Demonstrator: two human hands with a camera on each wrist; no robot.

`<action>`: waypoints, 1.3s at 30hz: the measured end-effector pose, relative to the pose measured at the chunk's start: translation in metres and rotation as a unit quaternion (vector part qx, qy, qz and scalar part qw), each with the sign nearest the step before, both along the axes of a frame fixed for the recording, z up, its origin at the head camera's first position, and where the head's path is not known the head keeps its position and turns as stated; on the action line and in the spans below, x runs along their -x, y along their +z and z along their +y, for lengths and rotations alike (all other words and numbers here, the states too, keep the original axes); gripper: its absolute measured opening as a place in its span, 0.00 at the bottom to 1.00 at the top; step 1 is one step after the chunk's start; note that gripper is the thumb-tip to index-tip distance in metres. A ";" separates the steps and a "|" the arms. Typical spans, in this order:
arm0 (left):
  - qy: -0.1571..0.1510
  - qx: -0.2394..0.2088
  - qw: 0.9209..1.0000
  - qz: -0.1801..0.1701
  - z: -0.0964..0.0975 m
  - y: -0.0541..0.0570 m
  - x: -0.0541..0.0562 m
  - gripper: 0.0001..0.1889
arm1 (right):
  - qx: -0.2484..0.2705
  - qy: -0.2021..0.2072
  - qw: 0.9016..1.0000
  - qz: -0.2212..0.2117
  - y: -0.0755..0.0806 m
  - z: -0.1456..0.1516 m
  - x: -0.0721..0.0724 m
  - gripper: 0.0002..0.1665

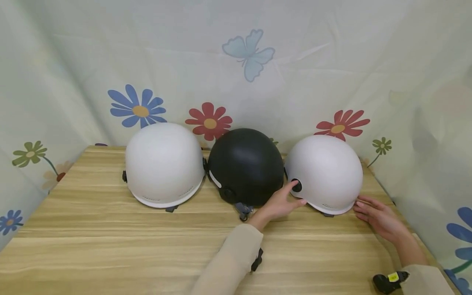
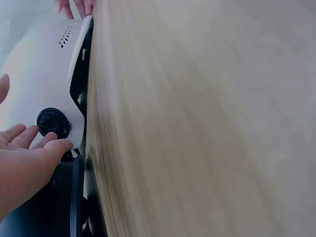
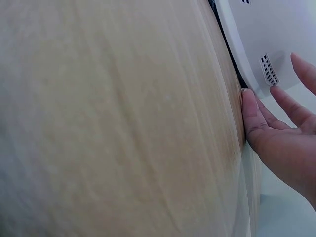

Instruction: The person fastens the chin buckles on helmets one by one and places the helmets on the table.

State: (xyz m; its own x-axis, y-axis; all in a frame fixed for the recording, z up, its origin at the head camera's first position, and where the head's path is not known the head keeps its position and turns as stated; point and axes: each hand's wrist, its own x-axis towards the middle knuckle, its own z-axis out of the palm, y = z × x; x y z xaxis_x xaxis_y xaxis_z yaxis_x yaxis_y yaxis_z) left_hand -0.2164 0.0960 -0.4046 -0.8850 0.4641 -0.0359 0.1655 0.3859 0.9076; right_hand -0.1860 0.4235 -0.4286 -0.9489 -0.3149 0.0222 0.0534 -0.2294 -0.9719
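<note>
At the right end of a row, a white helmet [image 1: 326, 172] sits on the table, dome up. My left hand [image 1: 279, 203] is at its left side, fingers extended beside the round black knob [image 2: 53, 122]. Its thumb lies near the lower rim. On the opposite side, my right hand [image 1: 380, 218] has its fingertips against the rim, close to a vent grille [image 3: 269, 70] in the right wrist view. Neither hand curls round the helmet. A black helmet [image 1: 247, 164] stands beside the white one, behind my left hand, with a grey strap buckle [image 1: 243, 209] hanging in front.
Another white helmet [image 1: 164, 159] stands at the left end of the row. The wood-grain table [image 1: 129, 246] stretches toward me. A flowered curtain [image 1: 295, 94] hangs behind and along both sides. Black devices, such as the right wrist device [image 1: 385, 282], are worn at both wrists.
</note>
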 end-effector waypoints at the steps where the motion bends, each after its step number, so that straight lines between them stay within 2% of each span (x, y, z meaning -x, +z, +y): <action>1: -0.003 0.003 1.000 -0.003 0.000 0.000 0.000 0.35 | -0.001 0.000 1.000 0.000 0.000 0.000 0.000 0.19; 21: -0.014 0.025 1.000 0.000 0.003 -0.001 0.003 0.36 | -0.040 -0.033 0.999 -0.012 0.002 -0.004 -0.002 0.17; 35: -0.022 0.055 0.998 0.014 0.000 0.002 0.004 0.35 | 0.001 0.013 1.000 -0.001 0.006 -0.004 -0.004 0.21; 39: -0.023 0.058 0.998 0.019 -0.002 0.001 0.004 0.35 | -0.001 0.009 1.000 0.004 0.009 -0.005 -0.004 0.21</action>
State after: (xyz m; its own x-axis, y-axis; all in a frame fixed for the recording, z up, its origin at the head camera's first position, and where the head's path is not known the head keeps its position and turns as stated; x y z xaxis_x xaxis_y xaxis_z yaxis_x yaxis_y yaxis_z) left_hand -0.2205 0.0944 -0.4032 -0.8651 0.4981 -0.0589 0.2185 0.4800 0.8496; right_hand -0.1821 0.4184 -0.4197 -0.9430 -0.3313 0.0302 0.0488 -0.2275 -0.9726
